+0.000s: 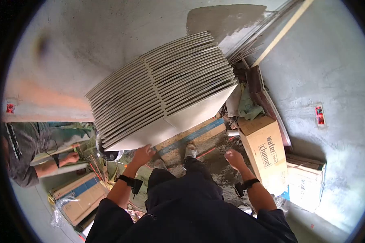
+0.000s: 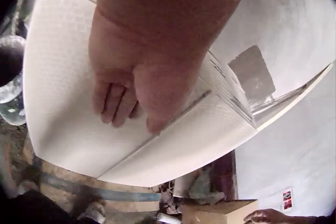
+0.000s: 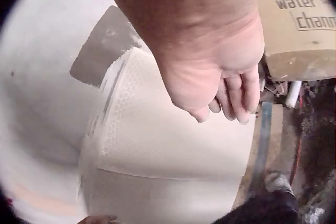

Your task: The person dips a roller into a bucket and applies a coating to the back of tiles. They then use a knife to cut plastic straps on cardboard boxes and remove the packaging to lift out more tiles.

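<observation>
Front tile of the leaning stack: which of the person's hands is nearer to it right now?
Left. The left hand touches the lower edge of the front tile, fingers on its face. The right hand hangs apart from it, loosely curled and empty, near the cardboard box.

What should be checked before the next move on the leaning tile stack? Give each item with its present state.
1. Left hand touches the front tile: ok.
2. Left hand has a firm hold: cannot tell; the fingers lie on the face.
3. Right hand is free, holding nothing: ok.
4. Tile stack leans on the wall: ok.
5. Footing clear: not ok; debris and a cardboard box lie close by.
6. Second person stands clear of the stack: cannot tell.
</observation>
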Demonstrator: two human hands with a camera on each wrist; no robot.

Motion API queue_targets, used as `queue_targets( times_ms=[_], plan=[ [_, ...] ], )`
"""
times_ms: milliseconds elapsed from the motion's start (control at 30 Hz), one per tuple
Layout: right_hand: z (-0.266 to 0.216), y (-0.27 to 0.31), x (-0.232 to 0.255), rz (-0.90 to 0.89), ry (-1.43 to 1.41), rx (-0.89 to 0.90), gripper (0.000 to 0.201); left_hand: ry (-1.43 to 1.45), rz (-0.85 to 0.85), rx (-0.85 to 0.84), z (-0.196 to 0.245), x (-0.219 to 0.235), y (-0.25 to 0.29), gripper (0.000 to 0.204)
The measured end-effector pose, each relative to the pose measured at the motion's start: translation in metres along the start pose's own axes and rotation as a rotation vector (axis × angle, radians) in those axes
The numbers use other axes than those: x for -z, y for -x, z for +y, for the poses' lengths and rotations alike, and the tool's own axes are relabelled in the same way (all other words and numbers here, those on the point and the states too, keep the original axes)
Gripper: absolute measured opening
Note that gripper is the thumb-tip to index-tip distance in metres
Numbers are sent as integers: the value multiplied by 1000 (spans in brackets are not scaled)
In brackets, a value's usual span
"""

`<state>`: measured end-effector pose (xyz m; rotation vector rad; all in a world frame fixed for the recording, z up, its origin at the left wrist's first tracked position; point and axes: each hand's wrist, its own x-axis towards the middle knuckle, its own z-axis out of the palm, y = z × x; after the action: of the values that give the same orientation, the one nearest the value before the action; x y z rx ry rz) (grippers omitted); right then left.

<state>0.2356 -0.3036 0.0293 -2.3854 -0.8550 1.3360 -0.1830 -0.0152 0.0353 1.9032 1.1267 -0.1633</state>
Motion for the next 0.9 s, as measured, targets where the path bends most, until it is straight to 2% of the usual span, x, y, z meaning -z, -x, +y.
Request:
queue_targets(
  times_ms=[33,67,100,133,167,200,233,300,367,433,500,633,667,733,767,900],
  plan=[
    [8,20,-9,-2,20,-11,33,-278,-10,-71,-3,8,9,35],
    [20,38,-21,18,-1,-17,33,-296,-16,-94,-4,15,14,35],
    [46,50,-37,-45,149,104,33,-245,-120,-71,-4,20,18,29],
    [52,65,-49,-106,303,220,34,-193,-225,-49,-9,22,22,25],
    [58,80,-64,-80,286,206,34,-109,-79,-223,-23,13,25,27],
    [53,102,-75,21,201,17,36,-123,-95,-248,-30,13,23,27],
    [53,121,-92,119,114,-173,38,-170,-191,-235,-34,12,24,27],
    [58,163,-129,148,51,-183,39,-199,-361,-179,-45,13,31,29],
    [60,203,-172,172,0,-188,40,-220,-435,-167,-78,5,35,29],
    [54,239,-217,111,40,-299,36,-248,-501,-149,-108,5,47,30],
    [35,283,-253,140,-31,-370,33,-350,-592,-86,-128,14,59,29],
    [26,342,-304,133,-112,-500,24,-228,-542,-6,-178,34,95,30],
    [30,351,-312,124,-109,-501,24,-226,-544,4,-192,36,104,30],
    [47,356,-325,136,-86,-474,24,-117,-371,142,-247,28,107,31],
    [57,355,-328,150,-53,-412,22,-26,-352,189,-258,27,113,29],
    [82,323,-309,36,-50,-294,25,137,-357,275,-243,38,164,27]
  ],
)
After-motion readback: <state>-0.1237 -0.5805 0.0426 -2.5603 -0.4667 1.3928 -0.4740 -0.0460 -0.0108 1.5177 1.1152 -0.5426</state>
